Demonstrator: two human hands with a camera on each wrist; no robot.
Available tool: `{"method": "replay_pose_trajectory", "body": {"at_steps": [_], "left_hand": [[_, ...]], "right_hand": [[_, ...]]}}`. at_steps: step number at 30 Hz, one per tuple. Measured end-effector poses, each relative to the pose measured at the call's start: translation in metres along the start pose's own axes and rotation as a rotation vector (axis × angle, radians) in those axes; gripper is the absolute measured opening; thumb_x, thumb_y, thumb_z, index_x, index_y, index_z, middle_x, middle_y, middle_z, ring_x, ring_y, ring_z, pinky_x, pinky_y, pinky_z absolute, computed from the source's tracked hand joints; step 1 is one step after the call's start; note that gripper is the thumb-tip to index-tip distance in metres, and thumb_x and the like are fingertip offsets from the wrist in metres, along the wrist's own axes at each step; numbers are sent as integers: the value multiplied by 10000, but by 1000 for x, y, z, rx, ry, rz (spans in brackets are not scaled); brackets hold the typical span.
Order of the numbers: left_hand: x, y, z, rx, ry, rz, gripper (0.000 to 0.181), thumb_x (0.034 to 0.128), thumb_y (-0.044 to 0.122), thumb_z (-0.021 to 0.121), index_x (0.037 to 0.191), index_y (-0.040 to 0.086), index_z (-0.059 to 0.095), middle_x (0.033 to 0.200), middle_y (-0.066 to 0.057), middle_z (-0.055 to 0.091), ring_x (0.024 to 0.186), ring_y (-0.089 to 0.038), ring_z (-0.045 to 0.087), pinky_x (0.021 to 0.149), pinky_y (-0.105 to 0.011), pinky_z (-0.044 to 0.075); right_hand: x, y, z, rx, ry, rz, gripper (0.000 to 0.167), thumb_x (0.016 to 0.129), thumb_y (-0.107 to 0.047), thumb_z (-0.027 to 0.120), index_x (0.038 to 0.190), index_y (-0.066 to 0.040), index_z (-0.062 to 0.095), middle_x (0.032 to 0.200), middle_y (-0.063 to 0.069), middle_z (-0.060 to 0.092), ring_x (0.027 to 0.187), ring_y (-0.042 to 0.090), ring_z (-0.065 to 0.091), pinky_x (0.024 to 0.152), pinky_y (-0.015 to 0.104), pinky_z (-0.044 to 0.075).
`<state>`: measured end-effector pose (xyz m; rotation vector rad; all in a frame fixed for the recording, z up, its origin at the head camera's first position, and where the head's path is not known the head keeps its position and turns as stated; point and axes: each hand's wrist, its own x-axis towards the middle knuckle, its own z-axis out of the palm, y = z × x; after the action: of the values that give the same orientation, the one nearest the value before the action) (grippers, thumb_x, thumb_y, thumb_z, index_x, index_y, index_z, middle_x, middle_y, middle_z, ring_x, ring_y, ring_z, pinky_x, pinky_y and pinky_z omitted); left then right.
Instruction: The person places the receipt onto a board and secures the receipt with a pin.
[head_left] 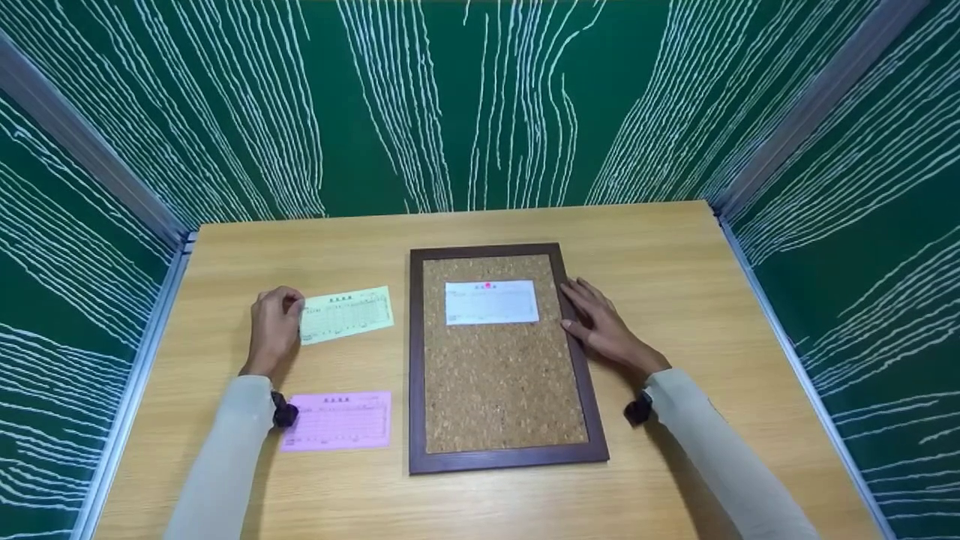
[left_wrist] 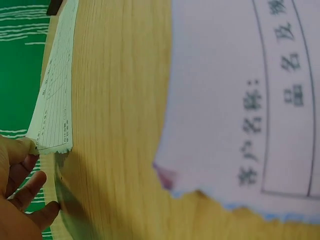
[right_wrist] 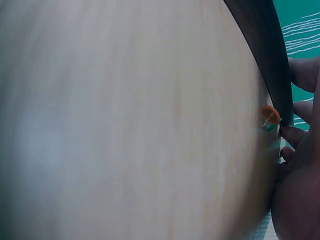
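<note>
Status: one of three slips looks done. White slip (head_left: pixel 491 303) is seen on the cork board (head_left: pixel 502 382), to the left of the right hand (head_left: pixel 604 326), with a red pin (head_left: pixel 487 285) at its top edge; pin depth cannot be told.

Green slip (head_left: pixel 346 315) is judged to be the one in work: its near edge is pinched between thumb and forefinger of the left hand (head_left: pixel 274 326), other fingers loosely spread. Slip extends rightward from that hand, short of the board; not pinned.

Pink slip (head_left: pixel 341 421) is left untouched by the fingers, lying on the table (head_left: pixel 510 506) nearer the body than the left hand, under the wrist.

Right hand is laid along the board's right edge, fingers loosely extended, frame touched, no firm grip seen. An orange pin (right_wrist: pixel 270 114) and something green are seen just beside its fingertips; whether touched cannot be told.

Left to be fixed, presumably: green, then pink.
</note>
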<state>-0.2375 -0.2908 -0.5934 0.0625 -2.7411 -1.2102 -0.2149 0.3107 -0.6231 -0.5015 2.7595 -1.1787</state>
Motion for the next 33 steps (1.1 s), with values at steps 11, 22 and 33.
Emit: {"method": "replay_pose_trajectory", "body": {"at_steps": [11, 22, 33], "left_hand": [[-4, 10, -4, -18, 0, -2, 167, 1113, -10, 592, 1191, -78, 723, 1155, -243, 724, 1054, -350, 680, 844, -308, 509], [-8, 14, -8, -61, 42, 6, 144, 1103, 0, 626, 1154, -61, 745, 1099, -226, 757, 997, -313, 693, 757, -181, 474], [-9, 22, -12, -114, 41, -47, 128, 1101, 9, 636, 1155, -53, 735, 1068, -214, 736, 899, -233, 646, 578, -160, 522]], "right_hand": [[0, 0, 0, 3, -1, -6, 714, 1111, -261, 650, 1725, -72, 337, 1805, 207, 242, 1692, 423, 93, 1322, 698, 46], [0, 0, 0, -3, 2, -4, 726, 1113, -294, 647, 1729, -78, 328, 1804, 209, 245, 1690, 429, 98, 1311, 720, 65], [0, 0, 0, -2, 6, -11, 717, 1108, -273, 652, 1722, -70, 342, 1798, 214, 259, 1685, 435, 116, 1308, 723, 84]]}}
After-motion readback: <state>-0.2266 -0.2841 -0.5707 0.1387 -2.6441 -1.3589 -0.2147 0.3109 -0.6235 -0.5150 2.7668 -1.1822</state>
